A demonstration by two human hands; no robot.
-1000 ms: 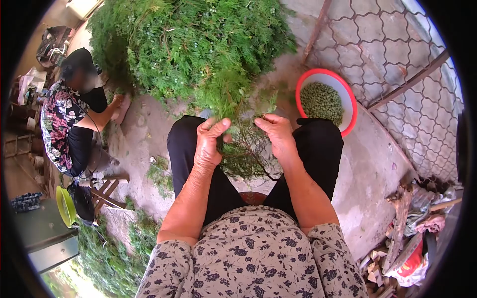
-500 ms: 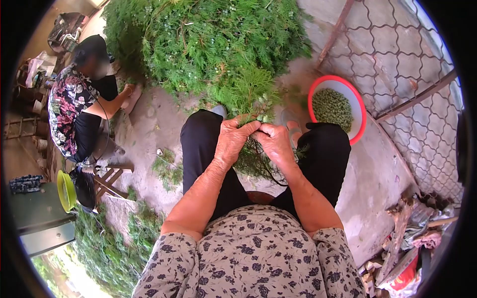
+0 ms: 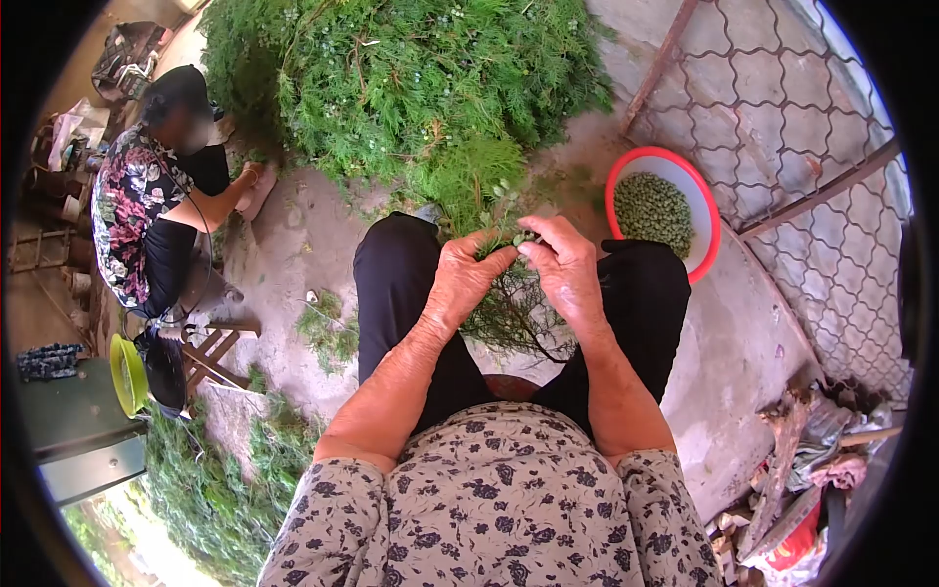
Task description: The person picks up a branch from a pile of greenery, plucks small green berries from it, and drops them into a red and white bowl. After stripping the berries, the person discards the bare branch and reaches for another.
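Note:
Between my knees, my left hand (image 3: 463,277) is closed around a leafy evergreen branch (image 3: 479,186). Its feathery tip points away from me, and darker twigs (image 3: 523,318) hang below my hands. Close on the right, my right hand (image 3: 567,269) has its thumb and forefinger bent around small green berries (image 3: 526,238) on the sprig. My palms hide part of the stem. To the right of my knee stands a white basin with a red rim (image 3: 614,196), partly filled with similar green berries (image 3: 653,213).
A large heap of evergreen branches (image 3: 411,88) lies ahead. On the left a person in a floral shirt (image 3: 142,210) sits low near a wooden stool (image 3: 210,362) and a yellow-green basin (image 3: 125,377). Wire mesh (image 3: 782,127) borders the right; clutter (image 3: 802,489) lies behind it.
My right hand has shifted slightly right and its fingers have lifted apart from my left thumb, exposing green berries. My left hand stays nearly in place on the branch.

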